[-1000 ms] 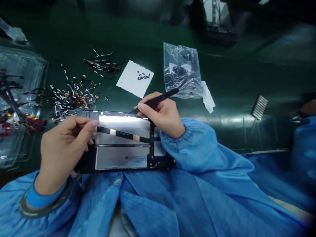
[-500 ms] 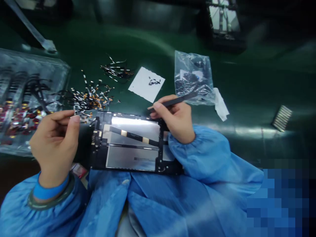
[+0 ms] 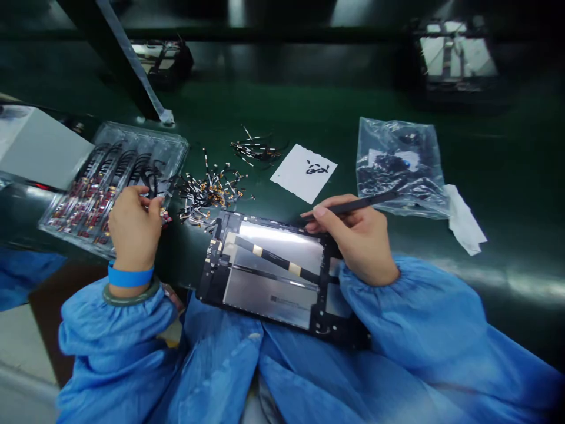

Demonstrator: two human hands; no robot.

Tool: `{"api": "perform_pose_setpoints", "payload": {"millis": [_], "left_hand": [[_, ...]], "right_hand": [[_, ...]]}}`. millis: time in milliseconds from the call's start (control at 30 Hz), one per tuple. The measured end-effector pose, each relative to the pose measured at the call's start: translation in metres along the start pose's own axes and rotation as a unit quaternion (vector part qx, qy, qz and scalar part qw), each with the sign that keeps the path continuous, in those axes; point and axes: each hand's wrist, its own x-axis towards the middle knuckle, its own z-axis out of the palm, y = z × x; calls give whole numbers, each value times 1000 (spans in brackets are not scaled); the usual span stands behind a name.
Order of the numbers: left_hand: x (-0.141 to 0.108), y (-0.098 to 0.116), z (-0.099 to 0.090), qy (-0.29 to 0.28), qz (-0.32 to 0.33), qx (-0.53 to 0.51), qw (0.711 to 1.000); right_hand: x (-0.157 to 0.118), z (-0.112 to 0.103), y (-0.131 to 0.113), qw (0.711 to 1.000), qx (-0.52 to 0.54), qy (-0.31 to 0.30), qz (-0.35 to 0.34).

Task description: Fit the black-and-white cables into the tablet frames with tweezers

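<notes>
A tablet frame (image 3: 273,297) with a silver back panel and a black-and-gold flex cable (image 3: 276,259) lies tilted at the bench edge, against my blue smock. My right hand (image 3: 359,235) rests over its upper right part, closed around black tweezers (image 3: 366,202) that point left. My left hand (image 3: 135,227) is at the right side of a clear plastic tray (image 3: 176,144) holding rows of small red parts with black cables. Its thumb and fingers are drawn together; what they pinch, if anything, I cannot make out. A pile of small flex cables (image 3: 212,191) lies between that hand and the frame.
A white paper sheet (image 3: 293,176) with small black pieces lies behind the frame. Right of it are a clear plastic bag (image 3: 401,159) and a crumpled white strip (image 3: 465,221). A smaller cable bunch (image 3: 256,150), a white box (image 3: 42,144) and a post (image 3: 132,59) stand further back.
My left hand has moved from beside the cable pile to the tray. My right hand keeps hold of the tweezers over the frame. The camera view has swung left.
</notes>
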Motion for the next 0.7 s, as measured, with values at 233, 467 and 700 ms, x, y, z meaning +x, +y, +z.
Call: {"api": "perform_pose_setpoints", "payload": {"millis": [233,467,700], "left_hand": [[4,-3,-7,16,-14,-20,1000],[-3,4,-24,148,0,-200,969],[-29,41,-25,-198,-133,-633,736]], "right_hand": [[1,-1,2,1000,12,-5,-16],[1,-2,8,994,74,5,-81],[-6,-5,-9,963,-5,-32,-267]]}}
